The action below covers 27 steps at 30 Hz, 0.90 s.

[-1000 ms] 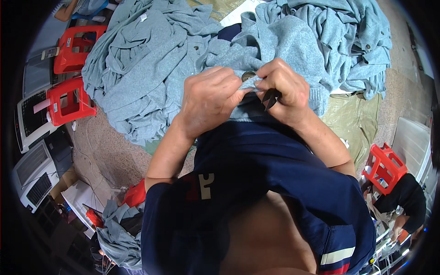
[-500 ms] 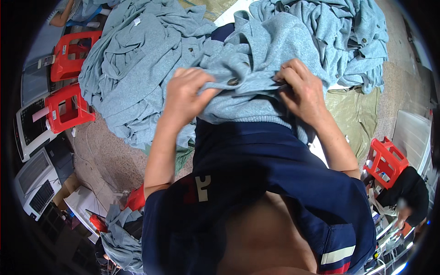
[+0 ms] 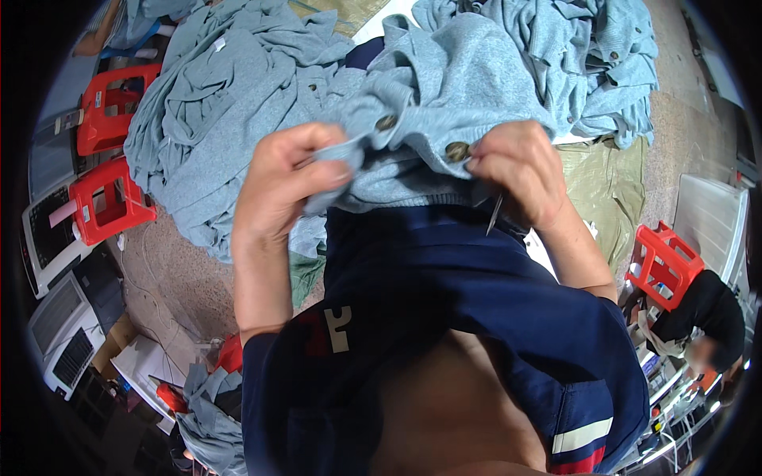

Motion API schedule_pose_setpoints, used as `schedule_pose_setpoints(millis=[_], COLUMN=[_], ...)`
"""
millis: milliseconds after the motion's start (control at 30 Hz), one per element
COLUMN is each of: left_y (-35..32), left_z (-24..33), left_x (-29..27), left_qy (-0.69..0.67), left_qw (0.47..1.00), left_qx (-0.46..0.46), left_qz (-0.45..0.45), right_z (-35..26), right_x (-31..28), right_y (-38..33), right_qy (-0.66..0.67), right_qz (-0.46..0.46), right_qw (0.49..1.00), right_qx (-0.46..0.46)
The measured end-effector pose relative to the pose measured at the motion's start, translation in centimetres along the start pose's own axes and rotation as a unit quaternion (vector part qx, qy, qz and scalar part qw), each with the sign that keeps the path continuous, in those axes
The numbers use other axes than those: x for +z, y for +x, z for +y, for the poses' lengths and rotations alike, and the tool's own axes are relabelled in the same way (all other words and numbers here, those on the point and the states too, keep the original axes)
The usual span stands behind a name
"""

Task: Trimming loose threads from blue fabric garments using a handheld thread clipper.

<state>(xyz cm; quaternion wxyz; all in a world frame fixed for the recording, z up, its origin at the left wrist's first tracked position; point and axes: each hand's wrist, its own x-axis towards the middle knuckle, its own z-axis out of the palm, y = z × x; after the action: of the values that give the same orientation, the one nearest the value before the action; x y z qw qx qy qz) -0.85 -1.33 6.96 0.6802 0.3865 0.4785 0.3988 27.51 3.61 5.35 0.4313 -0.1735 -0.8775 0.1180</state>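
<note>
A light blue-grey knit cardigan (image 3: 468,75) lies over my lap, its button band stretched between both hands. My left hand (image 3: 290,174) is closed on the band's left end, slightly blurred, near a dark button (image 3: 386,123). With bent fingers, my right hand (image 3: 520,170) pinches the band's edge right beside a larger brown button (image 3: 457,151). A thin pointed metal blade (image 3: 495,214) sticks out below the right hand; the rest of that tool is hidden in the palm. The ribbed hem rests against my dark navy clothing.
Heaps of similar blue-grey knitwear lie at the left (image 3: 214,119) and far right (image 3: 603,63). An olive plastic sheet (image 3: 611,198) spreads below the right heap. Red stools (image 3: 111,202) stand at the left, another (image 3: 665,266) at the right near a person in black (image 3: 702,317).
My left hand has moved left and a little down, drawing the band along. A larger button now shows beside my right hand, and the metal point has come into sight beneath it.
</note>
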Motion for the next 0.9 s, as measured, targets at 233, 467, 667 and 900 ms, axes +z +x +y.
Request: schedule_pose_setpoints(millis=[233, 467, 667, 900], left_y=[2.5, 2.1, 1.8, 1.3], left_z=[0.3, -0.4, -0.8, -0.7], left_x=[5.1, 4.3, 4.0, 3.5], left_qy=[0.081, 0.087, 0.289, 0.399], left_qw=[0.995, 0.993, 0.939, 0.87], left_qx=[0.019, -0.015, 0.182, 0.288], left_qz=[-0.053, -0.074, -0.038, 0.037], right_z=[-0.8, -0.3, -0.9, -0.2], right_x=[2.4, 2.6, 3.8, 4.8], right_y=[0.5, -0.3, 0.5, 2.1], right_qy=[0.012, 0.015, 0.098, 0.148], right_qz=[0.022, -0.011, -0.014, -0.054], right_qw=[0.994, 0.998, 0.991, 0.973], right_qx=[-0.103, -0.055, 0.085, 0.171])
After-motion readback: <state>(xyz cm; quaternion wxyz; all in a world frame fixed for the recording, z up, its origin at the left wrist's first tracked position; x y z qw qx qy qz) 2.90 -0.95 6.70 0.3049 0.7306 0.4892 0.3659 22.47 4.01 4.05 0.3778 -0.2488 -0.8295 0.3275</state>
